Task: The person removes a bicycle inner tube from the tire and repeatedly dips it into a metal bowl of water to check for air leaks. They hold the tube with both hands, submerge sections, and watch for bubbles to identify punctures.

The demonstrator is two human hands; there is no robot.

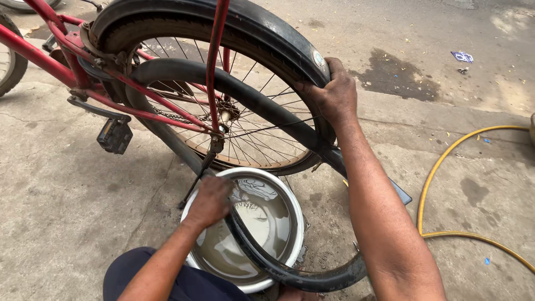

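Head view. The left hand [209, 202] presses a black inner tube [253, 252] down into the murky water of a white basin [295, 214], fingers curled shut around the rubber. The right hand [332, 96] grips the tyre [267, 28] of the red bicycle's rear wheel [245, 134], fingers closed over the tread. From the left-hand fingers the tube's long axis runs down and rightward across the basin, then loops up beneath the right forearm toward the rim (the rest hangs slack over the spokes). The left hand is nearer the submerged section. A yellow hose [440, 167] lies on the concrete, well apart.
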